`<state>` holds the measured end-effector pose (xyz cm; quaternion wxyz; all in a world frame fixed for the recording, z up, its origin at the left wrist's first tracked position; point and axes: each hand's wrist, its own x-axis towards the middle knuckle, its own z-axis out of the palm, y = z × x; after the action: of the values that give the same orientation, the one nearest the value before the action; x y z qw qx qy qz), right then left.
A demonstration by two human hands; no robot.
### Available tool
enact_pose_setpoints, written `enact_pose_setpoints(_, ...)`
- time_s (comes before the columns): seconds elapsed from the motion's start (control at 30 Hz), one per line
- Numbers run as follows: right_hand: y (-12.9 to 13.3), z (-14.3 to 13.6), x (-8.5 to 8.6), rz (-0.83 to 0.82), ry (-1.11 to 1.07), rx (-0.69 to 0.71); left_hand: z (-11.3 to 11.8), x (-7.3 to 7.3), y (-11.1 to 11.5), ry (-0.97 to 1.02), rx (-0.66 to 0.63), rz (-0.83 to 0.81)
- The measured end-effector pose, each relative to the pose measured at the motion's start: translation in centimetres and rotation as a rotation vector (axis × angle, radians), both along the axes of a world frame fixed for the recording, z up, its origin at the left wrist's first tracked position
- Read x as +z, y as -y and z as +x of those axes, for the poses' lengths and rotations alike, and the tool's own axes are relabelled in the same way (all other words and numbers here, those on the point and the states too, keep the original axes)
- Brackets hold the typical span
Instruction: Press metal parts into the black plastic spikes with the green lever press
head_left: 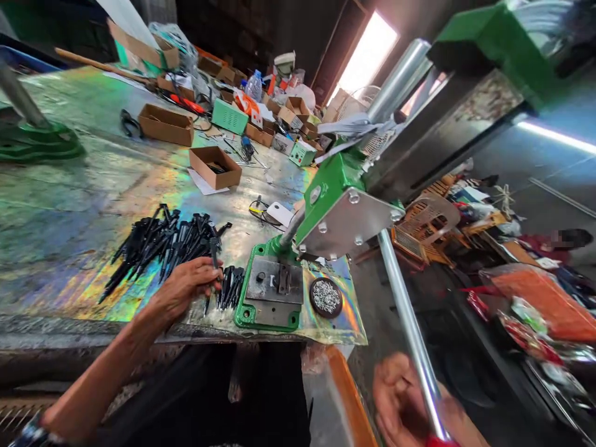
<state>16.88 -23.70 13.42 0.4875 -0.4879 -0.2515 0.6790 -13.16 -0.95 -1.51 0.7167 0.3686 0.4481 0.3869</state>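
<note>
Steel lever (413, 334) across the right hand (401, 400)

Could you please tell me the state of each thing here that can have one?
Left hand, closed on a black piece.
Right hand, at the lever, grip unclear.
Lever, slanting.
Black pile, heaped loosely.
Dish, holding small metal bits.
Nearest box, open, dark items inside.
Box behind it, open.
Tube light, lit.

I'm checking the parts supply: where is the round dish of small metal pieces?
In the head view, the round dish sits right of centre, just right of the press's green base.
</note>
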Motion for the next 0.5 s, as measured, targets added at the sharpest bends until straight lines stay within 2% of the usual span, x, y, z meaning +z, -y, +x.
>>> enact_pose_setpoints(0.07,-0.9,0.1,-1.8,0.068,0.04,-0.06,-0.6,0.1,1.3,-0.005,-0.026,-0.016)
enact_pose_setpoints(0.1,-1.6,0.3,-3.2,0.109,0.174,-0.161,-0.7,0.1,1.9,-0.01,-0.034,-0.024)
enact_pose_setpoints(0.17,-3.3,1.1,-6.6,0.09,0.695,-0.341,-0.9,0.1,3.1,-0.026,-0.051,-0.038)
enact_pose_setpoints(0.2,-4.3,1.7,-8.5,0.084,0.795,-0.38,-1.0,0.2,3.6,-0.035,-0.058,-0.039)
enact_pose_setpoints(0.3,-6.7,4.1,-13.8,0.03,0.988,-0.357,-1.0,0.5,5.1,-0.061,-0.064,-0.027)
enact_pose_setpoints(0.37,-7.8,5.4,-16.5,-0.01,1.157,-0.337,-0.9,0.8,6.1,-0.066,-0.048,-0.038)
enact_pose_setpoints(0.43,-8.6,6.2,-18.2,-0.047,1.323,-0.304,-0.8,1.0,7.0,-0.06,-0.043,-0.061)
enact_pose_setpoints(0.5,-9.1,6.5,-19.2,-0.079,1.459,-0.243,-0.7,1.1,7.8,-0.042,-0.052,-0.068)
